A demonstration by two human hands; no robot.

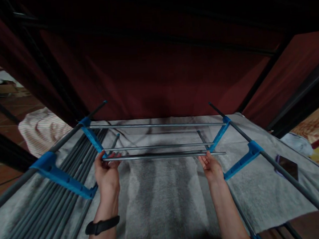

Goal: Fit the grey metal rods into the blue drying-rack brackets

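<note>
A rack frame of grey metal rods and blue plastic connectors stands over a grey mat. My left hand (106,171), with a black watch on its wrist, grips the left end of the nearest cross rod (162,156) beside a blue connector (94,139). My right hand (211,165) pinches the same rod near its right end, next to another blue connector (218,135). Two more cross rods (157,125) lie parallel behind it.
Several loose grey rods (45,211) lie bundled on the grey mat (165,199) at left. A dark phone (287,166) rests on the mat at right. Dark red fabric walls (159,79) on a black frame rise behind. A striped cloth (41,128) lies far left.
</note>
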